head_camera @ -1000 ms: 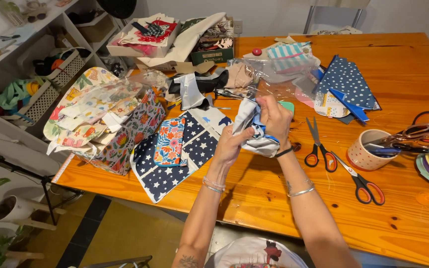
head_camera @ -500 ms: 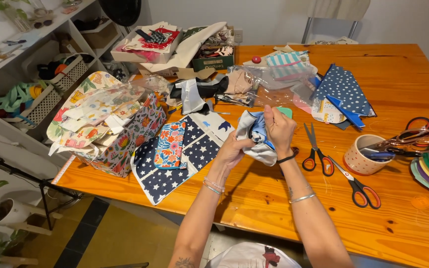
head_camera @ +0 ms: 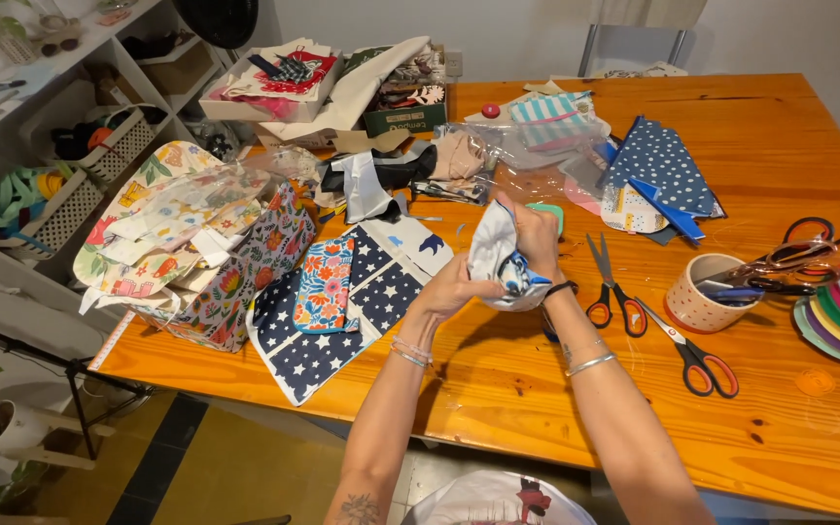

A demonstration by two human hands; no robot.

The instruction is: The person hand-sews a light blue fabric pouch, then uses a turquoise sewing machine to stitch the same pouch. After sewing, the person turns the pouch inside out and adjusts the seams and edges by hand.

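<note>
Both hands work a crumpled white-and-blue fabric bundle (head_camera: pixel 500 264) held above the orange wooden tabletop (head_camera: pixel 780 126), just left of the orange-handled scissors (head_camera: pixel 603 284). Left hand (head_camera: pixel 454 289) cups it; right hand (head_camera: pixel 535 233) fingers pinch its top. Apparently mid-folding; firmer regripping seems next.

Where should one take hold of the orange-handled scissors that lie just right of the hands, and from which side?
Probably by the orange handle loops of the scissors, coming from the table's near edge. They lie flat and closed, blades pointing away toward the fabric, loops nearest the person. The right hand is closest, but it holds the bunched cloth.
</note>
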